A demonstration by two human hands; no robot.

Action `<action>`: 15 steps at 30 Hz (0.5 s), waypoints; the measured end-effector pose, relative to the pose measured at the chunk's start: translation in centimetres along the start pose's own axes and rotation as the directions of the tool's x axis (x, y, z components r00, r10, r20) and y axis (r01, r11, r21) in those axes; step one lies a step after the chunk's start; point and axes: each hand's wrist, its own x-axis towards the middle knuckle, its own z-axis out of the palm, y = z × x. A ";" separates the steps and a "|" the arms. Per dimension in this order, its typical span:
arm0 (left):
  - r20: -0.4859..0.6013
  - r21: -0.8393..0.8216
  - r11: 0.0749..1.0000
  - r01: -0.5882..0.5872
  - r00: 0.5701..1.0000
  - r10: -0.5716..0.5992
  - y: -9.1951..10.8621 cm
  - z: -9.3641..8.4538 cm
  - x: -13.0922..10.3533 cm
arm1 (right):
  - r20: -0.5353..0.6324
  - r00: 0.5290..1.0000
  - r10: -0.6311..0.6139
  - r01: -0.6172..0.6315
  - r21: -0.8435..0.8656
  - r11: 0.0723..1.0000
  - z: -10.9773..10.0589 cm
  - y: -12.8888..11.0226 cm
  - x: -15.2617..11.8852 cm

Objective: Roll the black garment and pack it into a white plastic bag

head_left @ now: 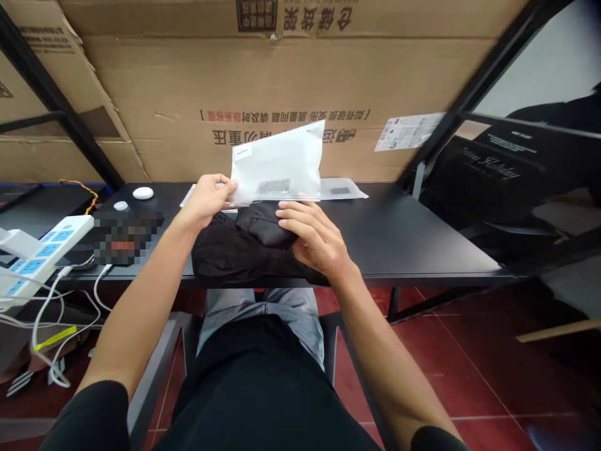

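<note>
A seated person in a black top and pale jeans works with bare hands at a black table (413, 241). The left hand (209, 197) pinches a white, slightly see-through packet (277, 166) by its lower left corner, the thumb on the front and the other fingers curled behind. The packet tilts up above the table, a small label at its upper left and a block of dark print near its lower edge.

The right hand (319, 238) is at the packet's lower edge, its fingers slightly bent and close together over a heap of black fabric (235, 247); whether they grip the packet, the fabric or both, I cannot tell. The heap lies along the near edge of the table, below the packet.

Behind, a second white packet (345, 189) lies flat on the table, partly hidden. To the left are a white oval object (143, 193), a smaller white disc (121, 205) and a white power strip (59, 245) with blue sockets and white cables (40, 326). Large cardboard sheets (282, 75) with printed characters stand along the back.
</note>
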 end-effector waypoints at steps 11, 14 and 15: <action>-0.403 -0.067 0.995 -0.069 0.914 0.036 -3.7 -5.4 7.3 | -0.074 0.952 0.297 -0.301 -0.050 0.952 -1.0 3.7 -2.8; -0.427 0.031 0.999 0.037 0.904 -0.020 -5.1 -7.2 8.3 | -0.069 0.945 0.321 -0.326 -0.095 0.940 -1.1 4.7 -3.6; -0.438 0.086 0.994 0.067 0.899 -0.023 -5.5 -7.6 8.5 | -0.066 0.941 0.332 -0.337 -0.103 0.936 -1.1 5.0 -3.8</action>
